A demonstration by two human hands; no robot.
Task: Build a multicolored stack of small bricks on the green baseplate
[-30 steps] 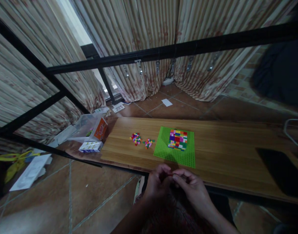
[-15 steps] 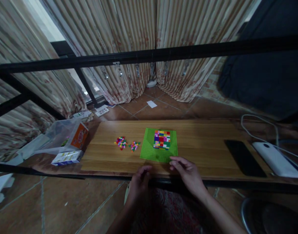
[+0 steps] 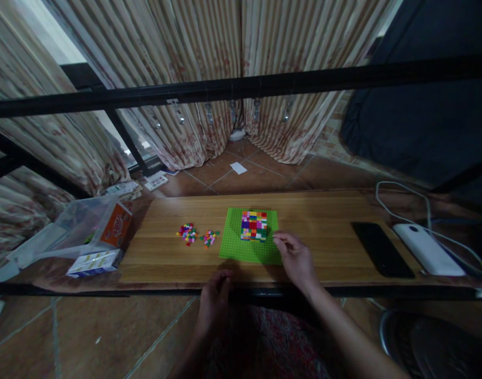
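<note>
A green baseplate (image 3: 233, 247) lies on the wooden board, bearing a block of many-coloured toy bricks (image 3: 254, 226) built up in its middle. My right hand (image 3: 298, 258) is over the plate's right edge, thumb and forefinger pinched together; anything between them is too small to make out. Close to the board's front edge rests my left hand (image 3: 215, 295), its fingers curled, and what they might hold is hidden. Left of the plate are two loose heaps of small bricks, a larger heap (image 3: 187, 233) and a smaller heap (image 3: 210, 238).
On the board's right lie a black phone (image 3: 382, 249) and a white power bank (image 3: 428, 249) with a white cable (image 3: 424, 196). At the left stand a clear plastic bag (image 3: 81, 223), an orange box (image 3: 117, 225) and a white-blue box (image 3: 94, 263). A black rail (image 3: 209, 90) crosses beyond.
My right hand has moved up and forward along the plate's right side, and its fingers have closed into a pinch. The left hand stays near the front edge. The view has shifted slightly.
</note>
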